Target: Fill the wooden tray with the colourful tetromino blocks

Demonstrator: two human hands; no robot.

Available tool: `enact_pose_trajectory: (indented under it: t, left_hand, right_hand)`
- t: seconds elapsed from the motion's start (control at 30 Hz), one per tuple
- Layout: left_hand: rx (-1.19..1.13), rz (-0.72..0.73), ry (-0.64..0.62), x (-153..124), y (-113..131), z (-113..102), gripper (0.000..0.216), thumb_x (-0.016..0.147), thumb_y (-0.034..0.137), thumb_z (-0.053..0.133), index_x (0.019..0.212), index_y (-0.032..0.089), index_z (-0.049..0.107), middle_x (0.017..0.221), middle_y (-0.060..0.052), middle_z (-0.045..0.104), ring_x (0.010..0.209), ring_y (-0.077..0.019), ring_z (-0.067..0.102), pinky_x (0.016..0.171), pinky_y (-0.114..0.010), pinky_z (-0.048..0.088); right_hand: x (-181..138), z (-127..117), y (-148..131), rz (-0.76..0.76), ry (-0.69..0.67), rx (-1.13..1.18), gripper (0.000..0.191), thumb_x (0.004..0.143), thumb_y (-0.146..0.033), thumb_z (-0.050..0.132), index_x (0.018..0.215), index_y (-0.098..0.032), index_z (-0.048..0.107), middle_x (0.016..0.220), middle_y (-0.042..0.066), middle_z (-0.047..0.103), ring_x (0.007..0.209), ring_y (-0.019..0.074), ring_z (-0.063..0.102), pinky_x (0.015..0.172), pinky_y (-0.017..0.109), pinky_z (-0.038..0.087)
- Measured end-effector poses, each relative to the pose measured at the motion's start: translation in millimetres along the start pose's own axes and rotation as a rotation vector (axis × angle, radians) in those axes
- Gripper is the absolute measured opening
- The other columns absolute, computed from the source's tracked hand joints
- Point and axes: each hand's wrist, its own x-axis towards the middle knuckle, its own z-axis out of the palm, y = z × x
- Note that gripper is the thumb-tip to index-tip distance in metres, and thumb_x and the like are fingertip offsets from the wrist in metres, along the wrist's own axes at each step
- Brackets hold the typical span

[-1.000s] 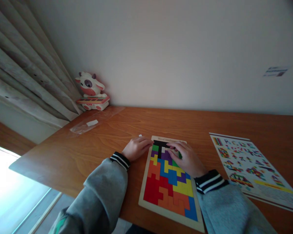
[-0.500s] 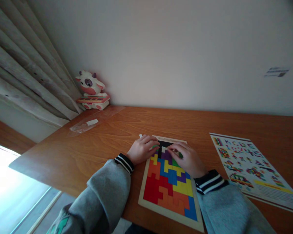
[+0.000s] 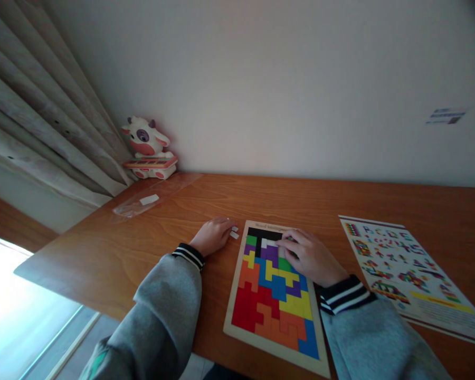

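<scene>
A wooden puzzle board (image 3: 243,295) lies before me, filled with red, orange, blue, yellow, purple and green block pieces. Black base (image 3: 267,233) shows along its top and in a narrow upright gap. My right hand (image 3: 312,258) rests over the upper right part, thumb and fingers bent around a white puzzle piece (image 3: 271,244) in the board; the fingers partly hide it. To the left of the board, my left hand (image 3: 212,236) lies low on the table, fingers stretched out close together towards small white pieces (image 3: 234,235). Its fingertips are partly hidden from me.
A printed sheet with coloured pictures (image 3: 404,264) lies to the right. At the back left corner sits a toy cow with a keyboard (image 3: 148,148). Clear plastic wrapping (image 3: 132,207) lies in front of it. The wooden table (image 3: 301,198) meets the wall behind.
My left hand has moved left off the board, and the green piece at its fingers now lies in the board's upper left. My right hand has shifted slightly right, still over the board.
</scene>
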Motion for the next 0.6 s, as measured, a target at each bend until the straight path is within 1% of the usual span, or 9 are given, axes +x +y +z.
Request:
enact_pose_trajectory:
  t: [0.13, 0.2, 0.3, 0.4, 0.5, 0.6]
  left_hand:
    - [-0.015, 0.003, 0.034, 1.5, -2.2, 1.5, 0.026, 0.097, 0.017, 0.047, 0.113, 0.019, 0.067, 0.122, -0.008, 0.069, 0.113, -0.0206, 0.064, 0.103, -0.036, 0.049]
    - [-0.009, -0.012, 0.041, 2.1, -3.2, 1.1, 0.025, 0.098, 0.019, 0.047, 0.111, 0.018, 0.068, 0.123, -0.009, 0.068, 0.113, -0.0212, 0.064, 0.103, -0.036, 0.049]
    - [-0.011, -0.037, 0.014, 2.4, -4.6, -0.7, 0.025, 0.099, 0.022, 0.046, 0.109, 0.018, 0.068, 0.113, -0.008, 0.072, 0.104, -0.0204, 0.067, 0.097, -0.034, 0.052]
    - [-0.006, -0.057, 0.004, 2.3, -5.7, -1.5, 0.023, 0.099, 0.022, 0.047, 0.107, 0.019, 0.068, 0.104, -0.006, 0.073, 0.098, -0.0195, 0.068, 0.092, -0.032, 0.053]
    - [0.001, -0.077, 0.020, 1.9, -5.7, -0.9, 0.021, 0.099, 0.022, 0.049, 0.107, 0.020, 0.067, 0.103, -0.005, 0.074, 0.095, -0.0186, 0.069, 0.088, -0.029, 0.054]
    - [0.008, -0.083, 0.051, 1.9, -4.5, -0.1, 0.022, 0.099, 0.024, 0.048, 0.111, 0.021, 0.066, 0.102, -0.005, 0.074, 0.090, -0.0168, 0.071, 0.082, -0.025, 0.055]
  right_hand:
    - [0.9, -3.6, -2.8, 0.002, -0.029, 0.018, 0.025, 0.089, -0.014, 0.055, 0.104, -0.020, 0.074, 0.098, 0.009, 0.064, 0.096, 0.0240, 0.060, 0.087, 0.041, 0.050]
    - [1.5, -5.2, -4.0, -0.007, -0.047, 0.015, 0.026, 0.090, -0.014, 0.054, 0.103, -0.021, 0.075, 0.096, 0.009, 0.063, 0.095, 0.0244, 0.059, 0.086, 0.041, 0.049]
    - [1.6, -5.8, -4.3, 0.012, -0.068, -0.006, 0.026, 0.090, -0.015, 0.055, 0.104, -0.022, 0.076, 0.094, 0.009, 0.062, 0.092, 0.0251, 0.058, 0.083, 0.043, 0.049]
    - [1.4, -4.3, -4.3, 0.026, -0.074, -0.001, 0.028, 0.090, -0.015, 0.054, 0.107, -0.023, 0.075, 0.094, 0.009, 0.062, 0.092, 0.0253, 0.057, 0.083, 0.043, 0.049]
    - [1.9, -2.0, -6.1, 0.039, -0.043, 0.040, 0.030, 0.089, -0.012, 0.053, 0.110, -0.021, 0.073, 0.097, 0.009, 0.063, 0.095, 0.0250, 0.058, 0.086, 0.044, 0.049]
    - [2.9, 0.5, -8.7, 0.076, 0.013, 0.087, 0.028, 0.090, -0.012, 0.051, 0.109, -0.020, 0.070, 0.100, 0.008, 0.065, 0.096, 0.0236, 0.060, 0.089, 0.042, 0.049]
